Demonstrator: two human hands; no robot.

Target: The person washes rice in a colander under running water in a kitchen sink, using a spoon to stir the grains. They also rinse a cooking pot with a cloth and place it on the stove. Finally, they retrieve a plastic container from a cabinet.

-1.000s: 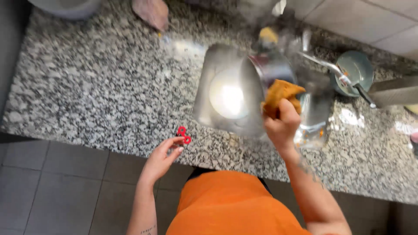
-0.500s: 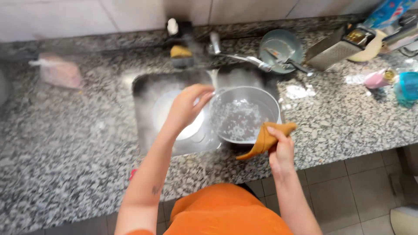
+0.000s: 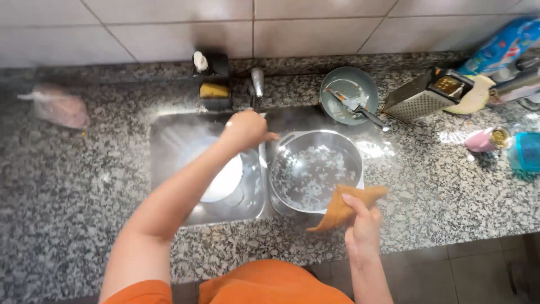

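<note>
My left hand [image 3: 245, 129] reaches across the steel sink [image 3: 169, 141] and is curled over the spout of the tap [image 3: 257, 80]. Just to its right a steel pot [image 3: 315, 169] with water and foam stands in the sink. A white plate [image 3: 225, 179] lies in the basin under my left forearm. My right hand [image 3: 363, 225] is at the pot's near rim, over the counter edge, and pinches a folded orange cloth [image 3: 340, 208].
Behind the sink stand a black holder with a yellow sponge [image 3: 214, 87], a teal pan holding a utensil [image 3: 349, 94] and a metal grater [image 3: 427, 95]. Pink [image 3: 482, 139] and blue [image 3: 526, 152] containers sit at the right. A plastic bag [image 3: 56, 107] lies far left.
The view swung from the counter's left part to the sink. My left hand left the counter edge and reached to the tap. The right hand lowered the cloth to the pot's near rim.
</note>
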